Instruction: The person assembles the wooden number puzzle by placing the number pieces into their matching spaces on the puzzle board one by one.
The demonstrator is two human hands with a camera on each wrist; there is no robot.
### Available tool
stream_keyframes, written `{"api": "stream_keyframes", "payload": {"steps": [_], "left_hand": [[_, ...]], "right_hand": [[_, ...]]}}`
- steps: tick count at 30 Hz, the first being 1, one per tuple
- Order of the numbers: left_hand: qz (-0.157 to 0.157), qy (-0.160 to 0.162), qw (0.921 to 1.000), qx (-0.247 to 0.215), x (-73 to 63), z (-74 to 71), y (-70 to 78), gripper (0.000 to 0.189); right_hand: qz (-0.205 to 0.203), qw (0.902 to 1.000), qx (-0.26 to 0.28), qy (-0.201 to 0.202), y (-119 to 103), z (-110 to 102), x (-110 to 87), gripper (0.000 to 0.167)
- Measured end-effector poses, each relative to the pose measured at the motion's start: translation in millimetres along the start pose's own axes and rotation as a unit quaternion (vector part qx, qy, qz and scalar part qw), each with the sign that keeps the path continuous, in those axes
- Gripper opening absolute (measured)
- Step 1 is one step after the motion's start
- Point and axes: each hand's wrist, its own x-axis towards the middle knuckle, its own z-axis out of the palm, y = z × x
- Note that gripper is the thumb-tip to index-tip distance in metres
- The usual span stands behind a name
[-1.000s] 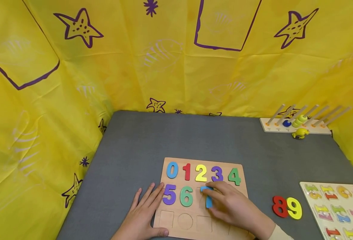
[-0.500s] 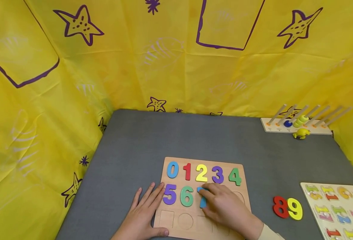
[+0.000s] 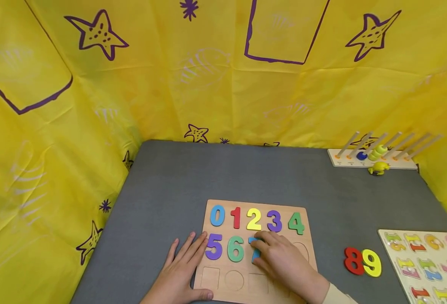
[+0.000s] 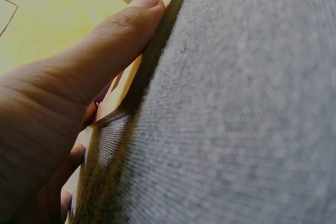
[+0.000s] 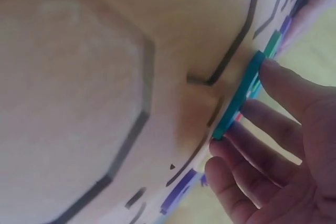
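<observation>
A wooden number puzzle board (image 3: 223,267) lies on the dark grey table top. My left hand (image 3: 183,270) rests along its left edge, fingers straight, the thumb at the near corner. My right hand (image 3: 284,262) pinches a blue number seven (image 3: 256,254) beside the green six (image 3: 236,249). In the right wrist view the thumb and fingers hold the edges of the seven (image 5: 240,97) close over the board. A purple five (image 3: 213,247) is left of the six. Blue 0, red 1, yellow 2, purple 3 and green 4 fill the top row. My right hand covers part of the board.
A red eight (image 3: 354,261) and a yellow nine (image 3: 372,262) lie right of the board. A second number board (image 3: 392,261) is at the right edge. At the back right stands a peg stand (image 3: 334,157), with a yellow frog figure (image 3: 379,168) before it.
My right hand has carried the blue seven slightly left, up beside the green six, then barely shifted. My left hand has stayed at the board's edge.
</observation>
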Motion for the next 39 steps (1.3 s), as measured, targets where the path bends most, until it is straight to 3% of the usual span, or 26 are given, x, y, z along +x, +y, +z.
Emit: {"api": "stream_keyframes", "payload": {"steps": [8, 13, 17, 21, 28, 33, 39], "left_hand": [[-0.003, 0.004, 1.0000, -0.006, 1.3, 2.1, -1.0, 0.127], [0.000, 0.005, 0.9997, -0.022, 0.4, 4.9, -1.6, 0.126], [-0.007, -0.012, 0.9992, -0.038, 0.1, 5.5, -1.9, 0.126], [-0.019, -0.030, 0.9985, -0.041, -0.6, 3.6, -2.4, 0.127], [-0.017, -0.019, 0.9993, -0.028, -2.7, 2.4, -4.4, 0.126], [-0.008, 0.001, 1.0000, -0.005, -3.0, 2.2, -5.4, 0.126], [-0.018, -0.014, 0.9995, -0.023, -1.7, 1.3, -4.1, 0.126]], "right_hand": [[0.001, 0.9995, -0.030, -0.008, 3.4, 0.3, 1.0, 0.039], [-0.007, 0.9998, -0.018, -0.007, 12.8, -11.1, -9.0, 0.054], [0.013, 0.9998, 0.006, 0.017, 36.9, -29.2, -32.1, 0.071], [0.040, 0.9984, -0.011, 0.039, 73.5, -41.8, -70.0, 0.080], [0.112, 0.9921, -0.056, 0.009, 128.1, -50.8, -132.2, 0.086], [0.159, 0.9856, -0.044, -0.034, 142.1, -53.6, -149.5, 0.082], [0.202, 0.9756, -0.020, -0.083, 146.9, -55.9, -153.6, 0.075]]}}
